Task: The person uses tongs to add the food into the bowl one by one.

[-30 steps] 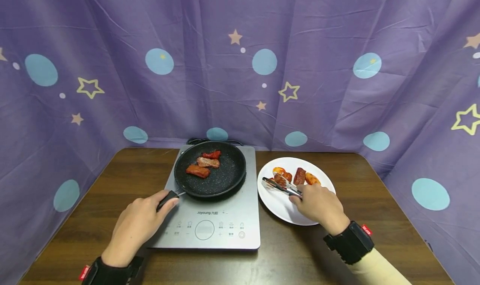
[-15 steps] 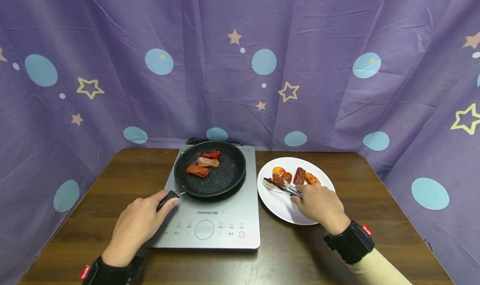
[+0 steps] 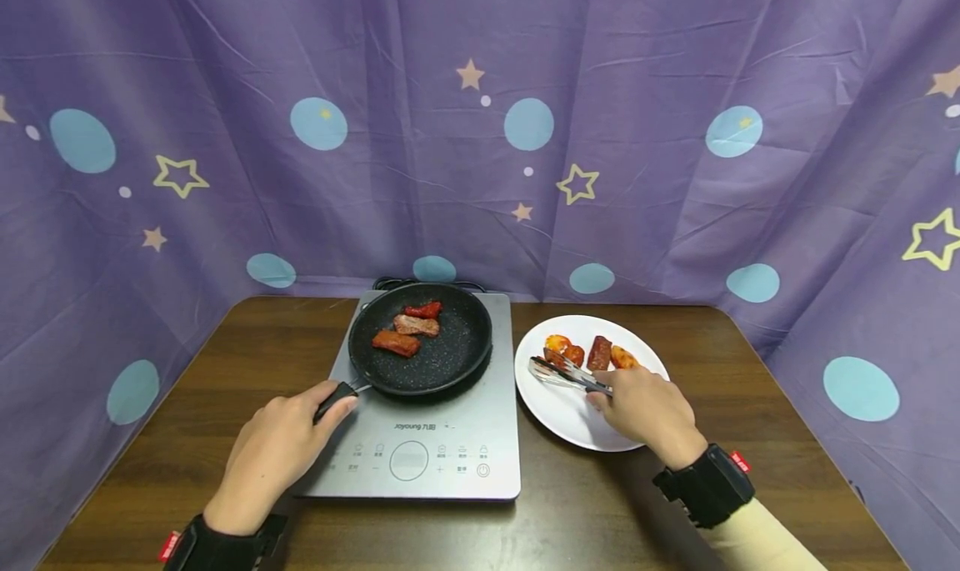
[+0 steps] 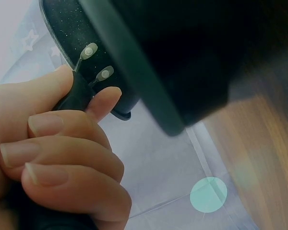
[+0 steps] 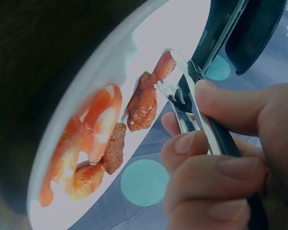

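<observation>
My left hand (image 3: pixel 281 442) grips the black handle (image 3: pixel 335 400) of a frying pan (image 3: pixel 450 363). In the left wrist view its fingers curl round that handle. Three browned pieces of meat (image 3: pixel 396 343) lie in the pan's left half. Over the white plate (image 3: pixel 555 417), my right hand (image 3: pixel 647 413) holds metal tongs (image 3: pixel 567 375). The tongs' arms stand a little apart beside a reddish-brown piece of food (image 5: pixel 164 65) at the plate's left; whether they touch it I cannot tell. A darker piece of meat (image 3: pixel 599 353) and several orange-brown pieces lie close by on the plate.
Under the pan is a flat silver induction cooker (image 3: pixel 480 421) with touch controls near its front edge and a black cord (image 3: pixel 390 283) behind it. Plate and cooker stand side by side on a brown wooden table (image 3: pixel 555 521). A purple curtain (image 3: pixel 637 246) hangs behind the table.
The tongs have shifted slightly to the right with my right hand, their tips drawing back a little from the leftmost food on the plate. My left hand and the pan have stayed put.
</observation>
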Motion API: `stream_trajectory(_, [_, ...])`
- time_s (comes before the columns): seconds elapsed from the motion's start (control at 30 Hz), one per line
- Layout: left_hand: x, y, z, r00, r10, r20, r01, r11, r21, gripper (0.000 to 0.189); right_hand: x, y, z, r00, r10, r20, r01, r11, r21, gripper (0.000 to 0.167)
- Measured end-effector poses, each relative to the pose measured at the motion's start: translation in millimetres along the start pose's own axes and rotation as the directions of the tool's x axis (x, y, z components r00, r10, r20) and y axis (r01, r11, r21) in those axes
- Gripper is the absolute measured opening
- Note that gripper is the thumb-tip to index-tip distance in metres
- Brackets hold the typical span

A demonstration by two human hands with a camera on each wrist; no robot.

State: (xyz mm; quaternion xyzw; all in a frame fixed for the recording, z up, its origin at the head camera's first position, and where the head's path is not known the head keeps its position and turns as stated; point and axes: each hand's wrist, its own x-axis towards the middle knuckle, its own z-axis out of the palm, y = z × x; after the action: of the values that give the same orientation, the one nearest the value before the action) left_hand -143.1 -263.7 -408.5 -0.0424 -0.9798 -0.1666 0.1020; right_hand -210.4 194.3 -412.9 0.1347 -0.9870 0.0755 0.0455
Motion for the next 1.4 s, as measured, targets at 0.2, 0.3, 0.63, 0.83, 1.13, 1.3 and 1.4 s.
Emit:
stream_trajectory(0.2, [-0.1, 0.3, -0.3, 1.000, -0.004, 0.002, 0.004, 1.000, -0.001, 0.060, -0.9, 3.5, 0.5, 1.000, -0.020, -0.021, 0.020, 1.000, -0.001, 0.034])
stream_trajectory(0.3, [-0.1, 0.4, -0.2, 1.000, -0.006, 0.003, 0.006, 1.000, -0.002, 0.060, -1.6, 4.7, -0.1, 0.999, -0.030, -0.030, 0.030, 1.000, -0.005, 0.033])
stream_trajectory(0.63, [0.6, 0.7, -0.9, 1.000, 0.002, 0.001, -0.002, 1.000, -0.003, 0.059, -2.2, 8.2, -3.4, 0.997, -0.058, -0.048, 0.058, 0.998, -0.003, 0.034])
stream_trajectory(0.83, [0.5, 1.2, -1.4, 1.000, -0.003, 0.011, 0.003, 1.000, -0.008, 0.060, -2.9, 9.2, -3.6, 0.997, -0.063, -0.034, 0.063, 0.998, 0.001, 0.035])
stream_trajectory(1.13, [-0.6, 0.8, -1.4, 1.000, -0.008, 0.016, 0.008, 1.000, -0.010, 0.060, -1.8, 2.7, -6.2, 0.998, -0.070, 0.001, 0.070, 0.997, -0.014, 0.035])
stream_trajectory(1.3, [-0.3, 1.1, -1.7, 1.000, -0.005, 0.017, 0.005, 1.000, -0.009, 0.059, -1.3, -0.1, -5.7, 0.998, -0.064, -0.009, 0.064, 0.998, -0.012, 0.034])
stream_trajectory(1.4, [-0.2, 1.1, -1.5, 1.000, -0.004, 0.015, 0.005, 1.000, -0.008, 0.060, -1.0, 1.0, -3.7, 0.998, -0.061, -0.020, 0.061, 0.998, -0.013, 0.033])
